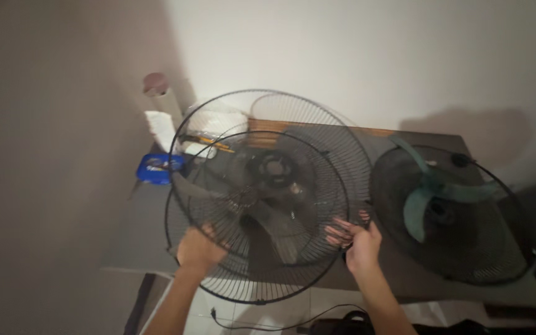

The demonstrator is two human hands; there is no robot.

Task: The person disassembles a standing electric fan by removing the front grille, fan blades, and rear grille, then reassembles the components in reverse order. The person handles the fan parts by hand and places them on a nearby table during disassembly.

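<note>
Head view: both hands, left [198, 248] and right [360, 243], fingers curled gripping wire fan guard [262, 205] rim.

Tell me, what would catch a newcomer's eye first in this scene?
Most striking is the big round black wire fan guard at the centre, gripped at its lower rim by the left hand and the right hand. To its right, a second fan with teal blades lies face-up on the grey table. A small blue packet sits at left.

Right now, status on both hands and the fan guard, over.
Left hand and right hand both gripping black wire fan guard, held over table. Second fan with teal blades lying close right.
</note>
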